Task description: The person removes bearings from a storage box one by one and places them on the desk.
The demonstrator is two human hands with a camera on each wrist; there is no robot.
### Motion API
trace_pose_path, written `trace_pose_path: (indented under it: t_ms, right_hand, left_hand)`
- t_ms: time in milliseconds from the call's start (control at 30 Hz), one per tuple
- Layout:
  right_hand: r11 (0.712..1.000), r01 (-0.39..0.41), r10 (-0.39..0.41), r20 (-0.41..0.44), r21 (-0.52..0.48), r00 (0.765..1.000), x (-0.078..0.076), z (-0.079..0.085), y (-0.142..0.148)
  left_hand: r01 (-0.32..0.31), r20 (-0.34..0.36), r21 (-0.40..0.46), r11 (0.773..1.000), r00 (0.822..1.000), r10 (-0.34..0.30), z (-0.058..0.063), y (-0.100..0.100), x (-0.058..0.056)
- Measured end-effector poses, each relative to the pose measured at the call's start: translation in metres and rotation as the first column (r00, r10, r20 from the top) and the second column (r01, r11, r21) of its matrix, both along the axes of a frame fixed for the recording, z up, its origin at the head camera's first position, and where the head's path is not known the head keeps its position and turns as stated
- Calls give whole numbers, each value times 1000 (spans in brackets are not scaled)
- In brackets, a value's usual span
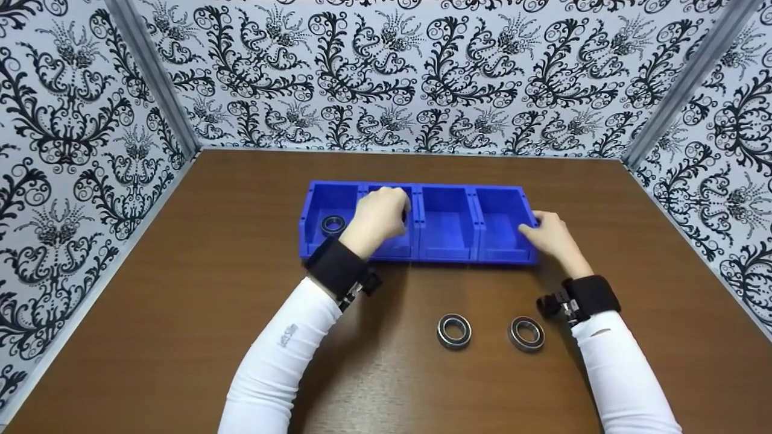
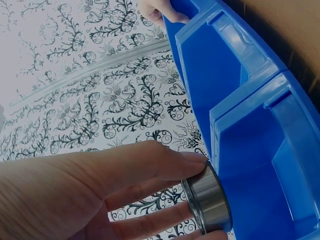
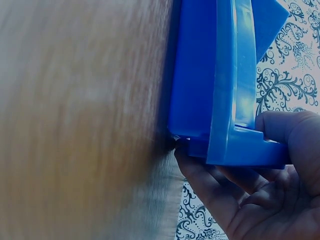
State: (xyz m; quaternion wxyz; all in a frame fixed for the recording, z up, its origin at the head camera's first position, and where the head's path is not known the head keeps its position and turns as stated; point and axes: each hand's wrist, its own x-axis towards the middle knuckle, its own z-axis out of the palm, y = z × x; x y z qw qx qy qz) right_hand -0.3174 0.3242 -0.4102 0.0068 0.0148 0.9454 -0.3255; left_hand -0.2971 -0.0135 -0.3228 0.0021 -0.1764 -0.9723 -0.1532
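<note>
Pinching a bearing point(image 2: 211, 197), thumb and fingers parted by its width, the left hand point(image 1: 379, 218) is hovering at the 2nd-from-left compartment point(image 1: 395, 248) of the blue bin row point(image 1: 447, 220), whose long axis is running left-right; the right hand point(image 1: 547, 235) is gripping its right end. The bearing's axis is seemingly pointing from palm toward bin.
</note>
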Motion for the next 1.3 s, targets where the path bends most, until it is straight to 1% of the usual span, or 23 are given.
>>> trace_pose_path:
  t_ms: [267,600,733,1000,1300]
  right_hand:
    - [1000,4,-4,3,-5,1000,1,0,0]
    - [1000,6,-6,0,-7,1000,0,-1,0]
    - [1000,6,-6,0,-10,1000,-1,-1,0]
    - [1000,4,-4,-3,-13,1000,0,0,-1]
    - [1000,0,0,-24,6,1000,1,0,-1]
  left_hand:
    - [15,12,-4,1000,1000,-15,1,0,7]
    - [58,-5,32,998,998,-58,2,-5,16]
    - [64,-11,42,997,998,-64,2,-7,19]
    - [67,5,58,996,998,-67,1,-11,23]
    - [95,-37,65,993,995,-93,-1,-13,33]
